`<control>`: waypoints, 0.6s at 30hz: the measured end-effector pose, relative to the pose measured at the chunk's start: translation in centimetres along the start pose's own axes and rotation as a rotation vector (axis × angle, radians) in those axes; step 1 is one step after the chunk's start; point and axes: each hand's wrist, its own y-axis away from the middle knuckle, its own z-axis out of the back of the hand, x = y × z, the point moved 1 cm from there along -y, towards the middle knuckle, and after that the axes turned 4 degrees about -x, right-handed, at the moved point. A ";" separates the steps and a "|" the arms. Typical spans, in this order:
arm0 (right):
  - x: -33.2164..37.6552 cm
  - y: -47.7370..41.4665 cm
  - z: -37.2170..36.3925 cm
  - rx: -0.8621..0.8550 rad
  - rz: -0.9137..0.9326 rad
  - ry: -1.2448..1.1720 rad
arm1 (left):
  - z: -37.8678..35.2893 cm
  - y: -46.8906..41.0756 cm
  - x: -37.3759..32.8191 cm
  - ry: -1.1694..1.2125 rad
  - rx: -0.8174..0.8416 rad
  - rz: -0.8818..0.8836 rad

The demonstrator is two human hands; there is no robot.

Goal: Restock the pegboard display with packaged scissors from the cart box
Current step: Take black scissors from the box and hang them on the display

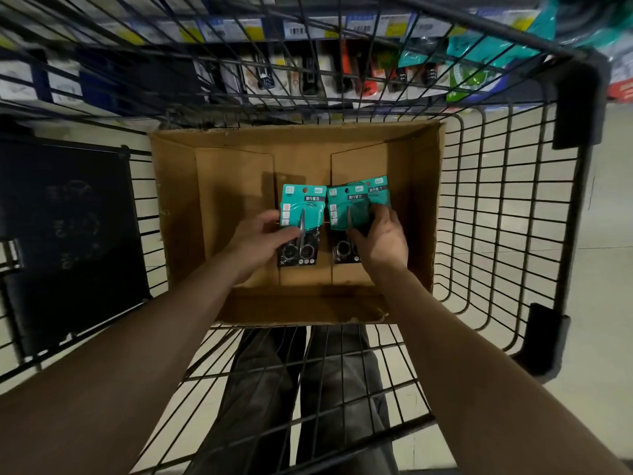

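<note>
Pinching one pack (302,214) with left hand (260,240), gripping fanned packs (356,200) with right hand (382,243), both low in box (424,207), held lengthwise away from body, hang-hole ends toward display (471,72) past cart (579,108).

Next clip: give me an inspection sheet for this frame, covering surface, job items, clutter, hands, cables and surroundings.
Surface: open cardboard box sitting in the wire cart; folded flaps form the box floor.
Job's things: one teal scissors pack in the left hand; a fanned stack of teal packs, at least two, in the right hand; all are inside the box.
Clutter: dark flat panel at the cart's left side; cannot tell what it is.
Hands: the left hand grips its pack from the left; the right hand grips the stack from the right.
Cables: nothing seen.
Surroundings: store shelving beyond the cart, with blurred packaged goods and price labels; pale floor; the person's legs below the cart.
</note>
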 end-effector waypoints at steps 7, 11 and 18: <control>-0.5 0.2 0.1 0.026 -0.167 -0.318 | 1.5 1.2 -0.4 0.077 -0.098 0.041; -0.1 1.1 1.4 0.054 -0.230 -0.462 | 2.4 3.9 -1.6 0.071 -0.115 0.041; 1.2 4.9 6.1 0.102 -0.288 -0.681 | 3.3 10.1 -5.2 0.052 -0.106 0.007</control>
